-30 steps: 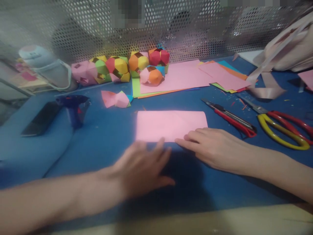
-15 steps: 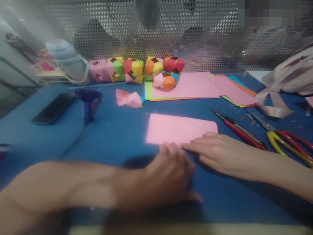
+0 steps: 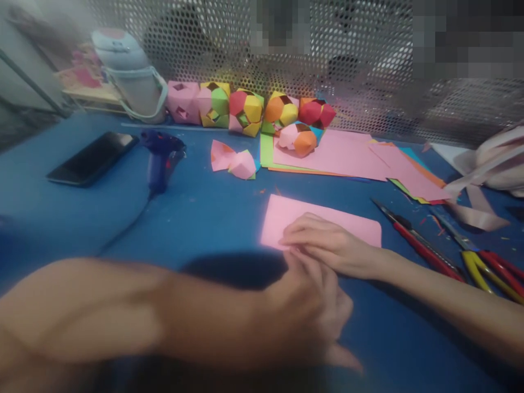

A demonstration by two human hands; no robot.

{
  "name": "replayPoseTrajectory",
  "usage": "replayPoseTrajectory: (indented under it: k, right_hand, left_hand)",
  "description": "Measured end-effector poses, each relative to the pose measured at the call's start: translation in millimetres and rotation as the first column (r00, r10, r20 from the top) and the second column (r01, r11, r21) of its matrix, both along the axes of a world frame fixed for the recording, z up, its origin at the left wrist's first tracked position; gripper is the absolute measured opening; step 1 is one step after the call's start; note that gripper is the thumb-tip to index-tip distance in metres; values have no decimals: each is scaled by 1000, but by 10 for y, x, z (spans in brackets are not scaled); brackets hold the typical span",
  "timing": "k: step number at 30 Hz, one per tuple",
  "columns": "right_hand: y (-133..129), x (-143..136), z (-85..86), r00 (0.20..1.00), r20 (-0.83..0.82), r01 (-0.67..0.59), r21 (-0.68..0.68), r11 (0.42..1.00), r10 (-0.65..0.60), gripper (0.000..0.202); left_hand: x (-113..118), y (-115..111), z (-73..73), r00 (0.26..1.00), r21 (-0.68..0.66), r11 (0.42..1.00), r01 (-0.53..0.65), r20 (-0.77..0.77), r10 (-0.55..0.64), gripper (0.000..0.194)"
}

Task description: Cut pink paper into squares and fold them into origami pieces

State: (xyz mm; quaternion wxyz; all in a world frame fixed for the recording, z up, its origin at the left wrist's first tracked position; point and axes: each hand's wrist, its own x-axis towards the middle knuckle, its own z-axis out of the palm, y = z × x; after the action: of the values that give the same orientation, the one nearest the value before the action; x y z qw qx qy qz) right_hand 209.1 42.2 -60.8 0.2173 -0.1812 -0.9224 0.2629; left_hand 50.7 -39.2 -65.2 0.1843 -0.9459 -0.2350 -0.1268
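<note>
Pink sheet (image 3: 282, 210): flat on the blue surface (image 3: 204, 218), right of centre, its long side slanting slightly toward the right; appears doubled over, right corners rounded.

Right hand (image 3: 327, 243): across the sheet, fingers extended and together, tips at its near long edge. Thumb unclear; cannot tell whether it pinches the paper. Left hand (image 3: 313, 300): fingers bent, tips at the same edge, just below the right fingertips. Blurred; grip cannot be told.

Step in hand (judged): aligning or pressing the fold along the near edge. Next move, in my judgement, calls for layers kept flush and steady pressure along that edge, without the sheet skating.

Right of sheet: utility knife (image 3: 421, 245), then scissors (image 3: 474, 263), toward the surface's right side. Beyond: small paper piece (image 3: 241, 164), stacked paper (image 3: 339, 155), row of paper balls (image 3: 244, 112) along the far edge. Toward the far left corner: glue gun (image 3: 158, 164), phone (image 3: 94, 158).
</note>
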Motion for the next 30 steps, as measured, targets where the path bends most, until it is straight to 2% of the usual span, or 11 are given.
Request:
replayPoseTrajectory:
  k: [2, 7, 10, 16, 25, 30]
  right_hand:
    - [13, -2, 2, 999, 25, -40, -28, 999, 41, 30]
    - [77, 15, 48, 962, 254, -88, -62, 994, 101, 40]
    - [154, -51, 57, 941, 321, -101, -46, 994, 110, 45]
    - [275, -207, 25, 928, 350, -149, 26, 988, 130, 56]
    - [129, 275, -89, 910, 414, -54, 161, 985, -18, 62]
    - [246, 184, -100, 908, 420, -76, 157, 985, 3, 56]
  left_hand:
    - [5, -4, -23, 1000, 6, 1000, 3, 17, -3, 76]
    - [20, -18, -50, 1000, 38, 999, 13, 22, -14, 76]
    - [26, -20, -56, 1000, 48, 999, 9, 27, -10, 76]
    - [15, -4, -53, 1000, 30, 999, 13, 19, -13, 77]
    - [30, -17, -81, 999, 53, 999, -7, 37, 5, 80]
    - [46, -42, -100, 999, 57, 998, -12, 34, 10, 80]
